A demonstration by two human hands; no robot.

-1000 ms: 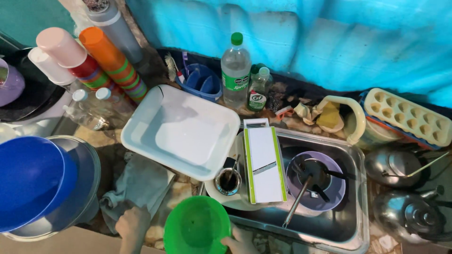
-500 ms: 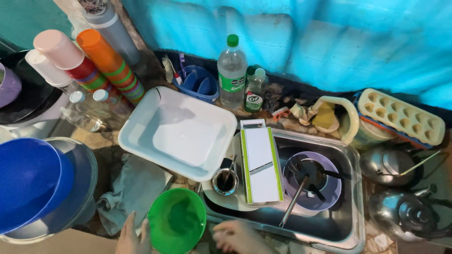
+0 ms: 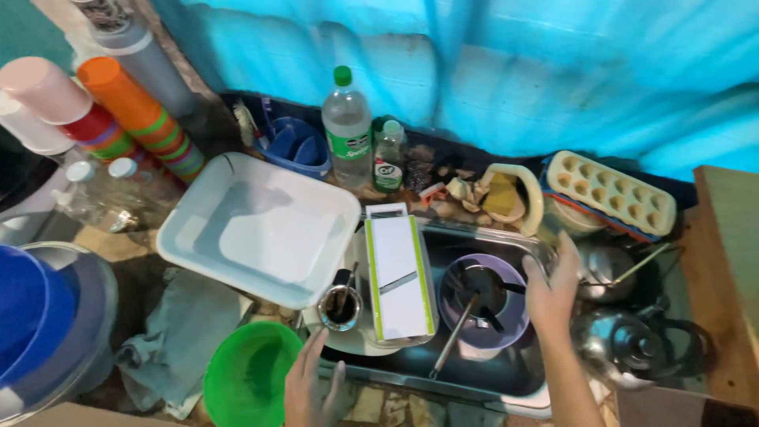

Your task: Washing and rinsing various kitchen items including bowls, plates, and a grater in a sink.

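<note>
The left hand (image 3: pixel 310 387) rests at the near edge of the sink (image 3: pixel 506 372), fingers spread flat, holding nothing. The green plastic bowl (image 3: pixel 249 375) stands just beside it at 9 o'clock, touching or nearly so; which of the two cannot be told. The bowl sits upright on the tabletop (image 3: pixel 103 241), partly over a grey cloth (image 3: pixel 178 340).

Handling judgement: the bowl looks thin-walled and light, stiff enough for a one-hand lift, and probably slippery if wet. The rim nearest the hand is the best place to take hold, thumb inside and fingers outside.

The right hand (image 3: pixel 549 289) hovers open, fingers loosely extended, at the sink's far right rim, empty. The purple bowl (image 3: pixel 484 304) with a dark ladle (image 3: pixel 474 296) lies inside the sink at 9 o'clock from this hand, near but apart. A metal kettle (image 3: pixel 628 348) stands at its 4 o'clock.

The white slicer board (image 3: pixel 398 273) lies across the sink at 1 o'clock from the left hand. A small metal cup (image 3: pixel 340 307) sits at 12 o'clock.
</note>
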